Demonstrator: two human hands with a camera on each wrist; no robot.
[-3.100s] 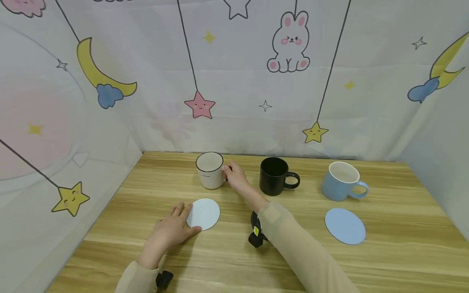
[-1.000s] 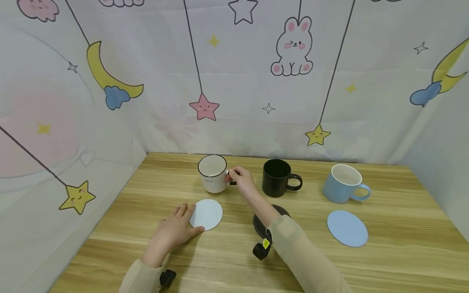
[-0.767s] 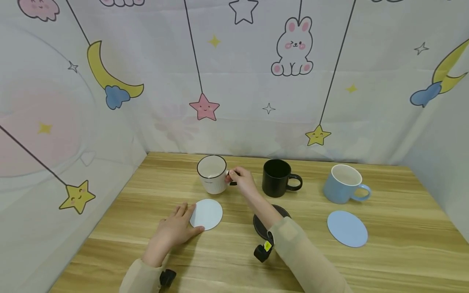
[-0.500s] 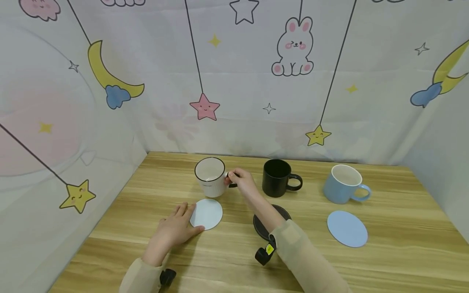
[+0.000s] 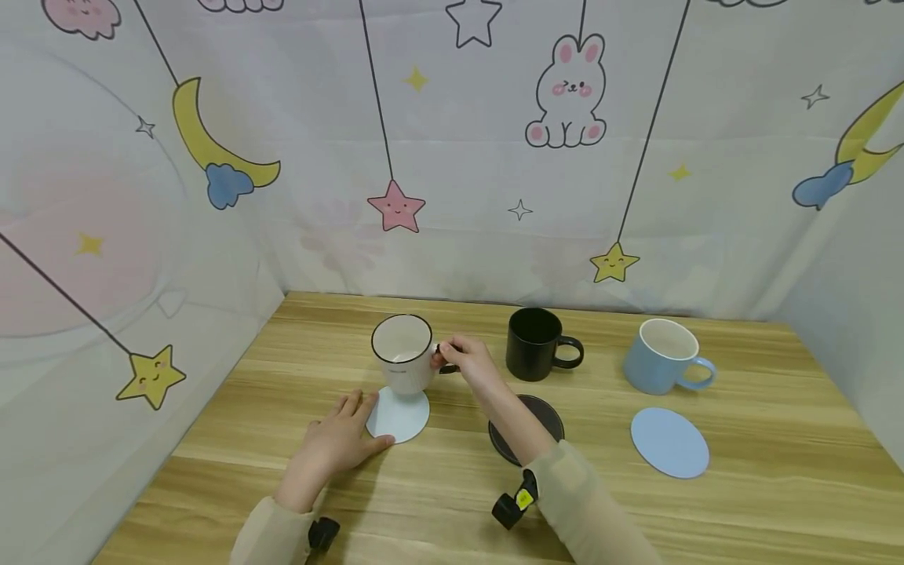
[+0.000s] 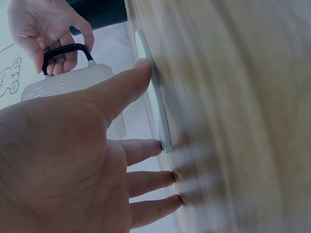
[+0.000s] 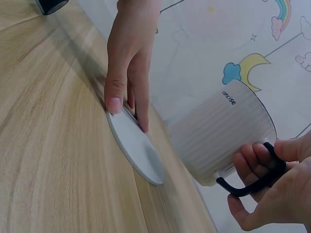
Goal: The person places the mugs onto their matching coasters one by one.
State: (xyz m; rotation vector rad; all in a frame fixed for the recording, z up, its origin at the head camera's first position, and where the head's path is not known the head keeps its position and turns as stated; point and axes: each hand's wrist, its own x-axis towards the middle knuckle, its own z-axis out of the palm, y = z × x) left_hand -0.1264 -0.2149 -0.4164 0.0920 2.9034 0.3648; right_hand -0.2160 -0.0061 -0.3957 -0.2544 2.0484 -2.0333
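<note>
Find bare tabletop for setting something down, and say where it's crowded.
Bare table lies right of the blue coaster, out to the edge, and left of the white mug. It's crowded around the white coaster: the left hand touches its edge, the right hand holds the white mug close by.

Wht mug reads "concise" in blk ltrs.

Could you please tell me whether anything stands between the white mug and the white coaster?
Nothing visible stands between the white mug and the white coaster; the left grip is only at the coaster's edge, leaving its middle uncovered.
</note>
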